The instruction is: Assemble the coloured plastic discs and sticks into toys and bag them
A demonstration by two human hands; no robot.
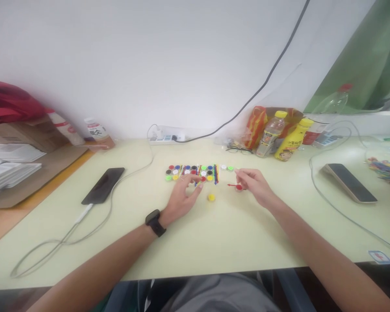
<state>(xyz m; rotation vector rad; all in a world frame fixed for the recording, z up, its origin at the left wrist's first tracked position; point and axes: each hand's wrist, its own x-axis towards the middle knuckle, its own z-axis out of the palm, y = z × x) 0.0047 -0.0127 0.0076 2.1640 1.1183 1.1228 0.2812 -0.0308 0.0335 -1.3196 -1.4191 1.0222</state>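
My left hand (pixel 183 195), with a black watch on the wrist, reaches over the front of rows of small coloured round discs (pixel 187 167). Its thumb and index finger are apart, the tips beside a red disc (pixel 203 178). My right hand (pixel 251 184) is closed in a pinch; what sits between its fingertips is too small to make out. Just below those fingertips lie a red disc (pixel 239 187) and a red arrow-shaped piece (pixel 231 185). A yellow disc (pixel 211 197) rests alone between the hands. White (pixel 223 167) and green (pixel 230 168) discs lie behind, near my right hand.
A phone (pixel 103 185) on a cable lies left; another dark device (pixel 352 182) sits right. Bottles (pixel 271 134), glasses (pixel 239 150) and a power strip (pixel 165 138) line the wall. Coloured pieces (pixel 386 169) are heaped far right. Boxes (pixel 26 134) stand left.
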